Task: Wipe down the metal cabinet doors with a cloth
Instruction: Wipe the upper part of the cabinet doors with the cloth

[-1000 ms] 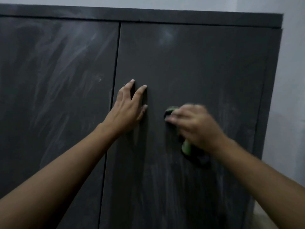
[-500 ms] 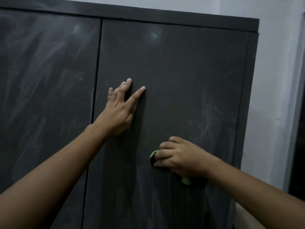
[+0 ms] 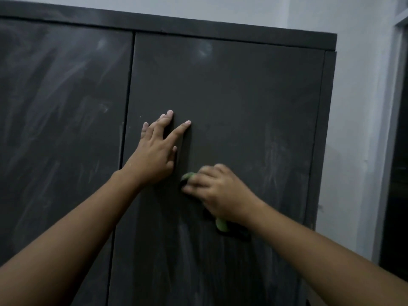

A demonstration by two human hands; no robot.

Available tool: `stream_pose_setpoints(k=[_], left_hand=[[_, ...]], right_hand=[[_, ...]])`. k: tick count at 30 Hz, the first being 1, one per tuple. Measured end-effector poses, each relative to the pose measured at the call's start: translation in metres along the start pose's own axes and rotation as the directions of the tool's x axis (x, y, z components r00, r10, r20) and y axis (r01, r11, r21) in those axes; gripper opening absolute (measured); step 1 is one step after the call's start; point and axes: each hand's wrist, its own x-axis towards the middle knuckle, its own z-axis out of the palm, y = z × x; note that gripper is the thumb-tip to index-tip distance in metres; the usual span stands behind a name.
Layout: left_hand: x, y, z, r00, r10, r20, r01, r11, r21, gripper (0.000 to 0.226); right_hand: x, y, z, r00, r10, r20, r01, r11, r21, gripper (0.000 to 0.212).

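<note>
Across most of the view stands a dark grey metal cabinet (image 3: 220, 29), its two doors closed and meeting at a vertical seam left of centre. Its left door (image 3: 61, 129) is covered in pale, dusty streaks; the right door (image 3: 242, 96) looks darker through its upper middle, with fainter smears toward its right edge and lower part. Behind and to the right of the cabinet is a pale wall (image 3: 357, 107). Both bare forearms reach up from the bottom corners to the right door. The left hand (image 3: 154, 153) lies flat against that door just right of the seam, fingers straight and spread apart. Just beside and below it, the right hand (image 3: 218, 193), slightly blurred, has its fingers curled over a green and black cloth (image 3: 221, 225), pressing it against the right door near its middle; cloth shows at the fingertips and under the wrist.
</note>
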Motion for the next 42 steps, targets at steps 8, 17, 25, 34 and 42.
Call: stream_pose_setpoints(k=[8, 17, 25, 34, 42], left_hand=[[0.014, 0.033, 0.004, 0.99, 0.111, -0.087, -0.115, 0.992, -0.051, 0.063], [0.053, 0.082, 0.033, 0.933, 0.319, -0.167, -0.328, 0.944, -0.032, 0.061], [0.059, 0.078, 0.055, 0.9, 0.338, -0.276, -0.347, 0.938, 0.019, 0.043], [0.058, 0.078, 0.061, 0.882, 0.373, -0.288, -0.357, 0.928, 0.108, 0.045], [0.058, 0.077, 0.062, 0.886, 0.37, -0.279, -0.344, 0.929, 0.139, 0.047]], right_hand=[[-0.057, 0.037, -0.039, 0.973, 0.049, -0.227, -0.056, 0.998, -0.026, 0.024], [-0.073, 0.155, -0.107, 0.828, 0.43, -0.359, -0.477, 0.877, -0.049, 0.049], [-0.078, 0.12, -0.069, 0.94, 0.246, -0.236, -0.269, 0.96, -0.074, 0.043], [-0.126, 0.1, -0.061, 0.987, -0.149, 0.056, 0.156, 0.972, -0.174, 0.032], [-0.093, 0.14, -0.068, 0.83, 0.383, -0.407, -0.444, 0.893, -0.065, 0.048]])
